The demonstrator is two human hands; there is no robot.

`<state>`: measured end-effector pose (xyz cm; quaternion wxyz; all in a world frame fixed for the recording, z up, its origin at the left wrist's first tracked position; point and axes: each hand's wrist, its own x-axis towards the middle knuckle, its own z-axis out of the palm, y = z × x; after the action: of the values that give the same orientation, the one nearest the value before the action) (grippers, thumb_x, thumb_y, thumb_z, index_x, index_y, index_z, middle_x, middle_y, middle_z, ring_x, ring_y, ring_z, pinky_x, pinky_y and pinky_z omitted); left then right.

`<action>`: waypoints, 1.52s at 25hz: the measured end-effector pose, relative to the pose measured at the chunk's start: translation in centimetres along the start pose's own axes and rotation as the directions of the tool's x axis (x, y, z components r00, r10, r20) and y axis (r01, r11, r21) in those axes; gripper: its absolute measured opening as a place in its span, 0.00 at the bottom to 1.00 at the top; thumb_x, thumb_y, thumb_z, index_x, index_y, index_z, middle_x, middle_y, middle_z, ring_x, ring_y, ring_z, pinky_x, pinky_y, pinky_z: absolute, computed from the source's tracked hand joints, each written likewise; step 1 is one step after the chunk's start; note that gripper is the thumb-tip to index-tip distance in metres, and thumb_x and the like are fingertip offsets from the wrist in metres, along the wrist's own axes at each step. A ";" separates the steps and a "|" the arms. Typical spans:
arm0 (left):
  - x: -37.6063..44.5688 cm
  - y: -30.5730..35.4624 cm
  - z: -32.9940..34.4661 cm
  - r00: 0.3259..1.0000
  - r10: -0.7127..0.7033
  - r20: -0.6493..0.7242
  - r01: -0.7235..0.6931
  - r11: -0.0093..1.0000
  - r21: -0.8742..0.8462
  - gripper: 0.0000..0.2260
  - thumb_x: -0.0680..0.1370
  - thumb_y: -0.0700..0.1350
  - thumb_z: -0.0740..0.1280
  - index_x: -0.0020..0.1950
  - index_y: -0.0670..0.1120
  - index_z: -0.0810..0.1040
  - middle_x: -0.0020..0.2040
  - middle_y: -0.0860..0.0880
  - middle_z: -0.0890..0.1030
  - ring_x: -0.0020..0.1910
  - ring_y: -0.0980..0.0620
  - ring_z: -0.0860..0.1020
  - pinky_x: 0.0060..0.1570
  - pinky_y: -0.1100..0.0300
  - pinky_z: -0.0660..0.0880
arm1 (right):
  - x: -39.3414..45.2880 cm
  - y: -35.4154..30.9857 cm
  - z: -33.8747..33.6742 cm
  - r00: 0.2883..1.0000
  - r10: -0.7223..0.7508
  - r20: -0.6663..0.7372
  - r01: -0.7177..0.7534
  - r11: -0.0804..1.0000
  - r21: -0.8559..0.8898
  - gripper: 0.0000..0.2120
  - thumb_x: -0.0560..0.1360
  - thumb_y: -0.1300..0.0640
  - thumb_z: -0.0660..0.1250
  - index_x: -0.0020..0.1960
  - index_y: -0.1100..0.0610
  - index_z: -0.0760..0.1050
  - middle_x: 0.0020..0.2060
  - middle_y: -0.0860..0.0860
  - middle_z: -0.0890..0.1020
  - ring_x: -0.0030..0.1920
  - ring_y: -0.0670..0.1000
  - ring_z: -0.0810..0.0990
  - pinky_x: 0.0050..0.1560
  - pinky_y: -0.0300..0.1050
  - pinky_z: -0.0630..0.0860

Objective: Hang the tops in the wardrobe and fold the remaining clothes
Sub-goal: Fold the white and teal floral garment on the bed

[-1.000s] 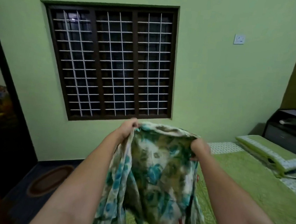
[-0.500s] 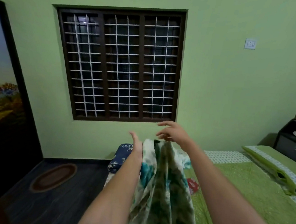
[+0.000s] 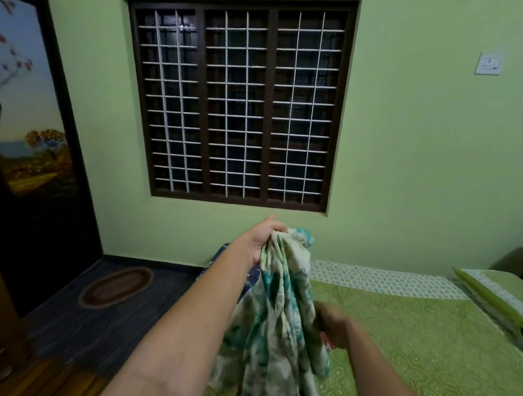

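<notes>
Head view. We see the left hand (image 3: 264, 238) raised in front of the barred window (image 3: 233, 98), its fingers curled tightly round the bunched top edge of a floral garment (image 3: 276, 322). The garment is thin, soft cloth, cream printed with teal and olive blooms; it hangs from the grip in long vertical folds, down over the near edge of the bed (image 3: 430, 360). Below and to the right of that grip, the right hand (image 3: 332, 326) sits against the hanging cloth; it is motion-blurred, and we cannot tell whether it grasps the fabric or only touches it. Under the right hand the bed carries a green quilted cover with a fine raised pattern. Far right of the grip lies a flat green pillow (image 3: 507, 304) with a pale printed border. Behind the left wrist, a dark blue patterned cloth (image 3: 253, 276) shows. Left of the grip, an oval woven mat (image 3: 117, 286) lies on dark plank flooring, beside a painted door panel (image 3: 18, 101).
</notes>
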<state>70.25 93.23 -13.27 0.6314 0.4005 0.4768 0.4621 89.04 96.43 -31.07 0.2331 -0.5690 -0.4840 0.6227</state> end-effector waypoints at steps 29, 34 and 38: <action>0.6 0.7 -15.3 0.888 0.154 -0.433 0.063 0.893 0.446 0.15 0.68 0.31 0.66 0.53 0.40 0.75 0.48 0.36 0.75 0.43 0.41 0.78 0.39 0.50 0.77 | -0.7 -7.9 3.0 0.671 -0.185 -0.718 0.259 0.966 -0.006 0.21 0.83 0.52 0.55 0.65 0.68 0.71 0.61 0.65 0.76 0.61 0.64 0.74 0.57 0.51 0.70; -1.2 0.8 -17.3 0.882 -0.194 -0.429 0.420 -0.090 0.903 0.13 0.79 0.43 0.62 0.58 0.36 0.78 0.50 0.43 0.75 0.46 0.47 0.74 0.52 0.55 0.73 | -0.5 -8.5 2.2 0.801 -0.141 -0.582 0.256 0.959 0.120 0.14 0.82 0.53 0.57 0.57 0.62 0.74 0.35 0.57 0.78 0.31 0.53 0.75 0.29 0.43 0.71; -2.2 0.3 -17.7 0.731 -0.432 -0.529 0.475 -0.235 0.848 0.23 0.81 0.51 0.60 0.71 0.38 0.67 0.66 0.45 0.70 0.55 0.50 0.68 0.63 0.57 0.66 | -0.3 -9.0 2.2 0.854 -0.155 -0.497 0.247 0.961 0.125 0.24 0.79 0.51 0.63 0.71 0.62 0.67 0.63 0.58 0.75 0.61 0.59 0.75 0.63 0.55 0.73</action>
<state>52.72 92.35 -16.49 0.2741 0.5045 0.7726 -0.2710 84.71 99.22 -23.41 0.4617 -0.6282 -0.4079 0.4752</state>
